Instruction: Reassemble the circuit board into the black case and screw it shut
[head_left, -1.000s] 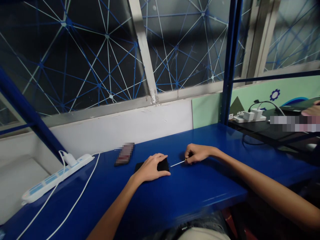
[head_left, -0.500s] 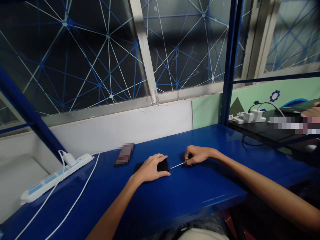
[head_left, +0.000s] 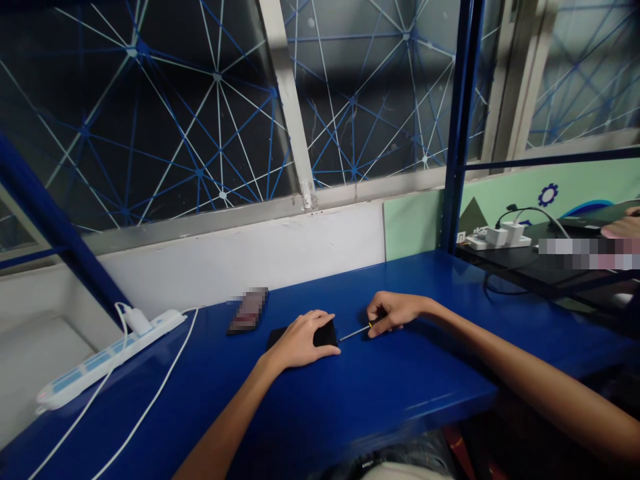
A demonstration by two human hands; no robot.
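Observation:
A flat black device (head_left: 325, 332) lies on the blue table (head_left: 380, 393). My left hand (head_left: 300, 340) rests on top of it, fingers spread over it and pressing it down. My right hand (head_left: 393, 311) pinches a small screwdriver (head_left: 356, 331) with a thin silver shaft. The shaft's tip points left and meets the black device's right edge. Much of the device is hidden under my left hand.
A second dark phone-like object (head_left: 249, 309) lies behind the device. A white power strip (head_left: 105, 357) with a plugged charger and white cable sits at the left. To the right, a black surface holds white chargers (head_left: 503, 235); another person's hand (head_left: 620, 228) shows at the far right.
Both hands stay almost where they were; the screwdriver tip has drawn a little closer to the device's edge. The view has shifted slightly.

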